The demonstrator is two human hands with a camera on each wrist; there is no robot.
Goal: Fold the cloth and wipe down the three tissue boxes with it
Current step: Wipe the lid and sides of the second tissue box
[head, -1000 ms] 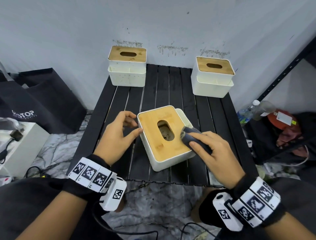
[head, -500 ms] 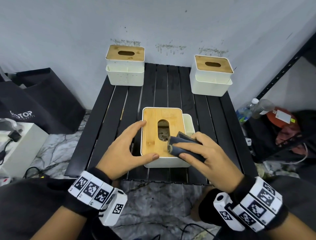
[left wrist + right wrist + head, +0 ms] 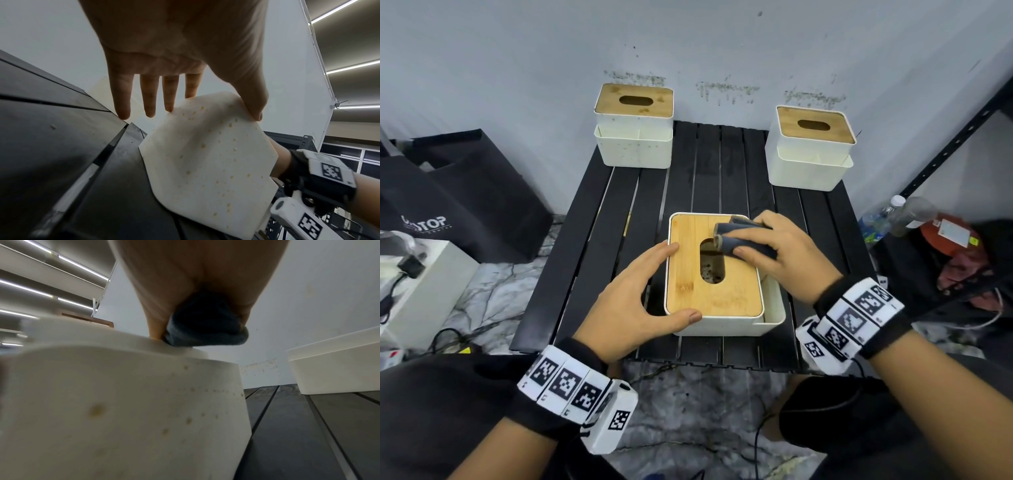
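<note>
Your right hand grips the folded cloth on the near tissue box; your left hand, fingers straight, braces its side against sliding.

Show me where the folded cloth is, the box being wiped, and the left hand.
folded cloth (image 3: 743, 238), head view, on its rolled grey top.
near tissue box (image 3: 688, 260), head view, on its bamboo lid.
left hand (image 3: 630, 298), head view, on its back.

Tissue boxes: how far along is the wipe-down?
Done: the cloth is folded into a wad. In hand: the right hand grips it on the near box's bamboo lid; the left hand steadies that box. Left: its white sides show spots, and the two far boxes sit untouched at the back.
</note>
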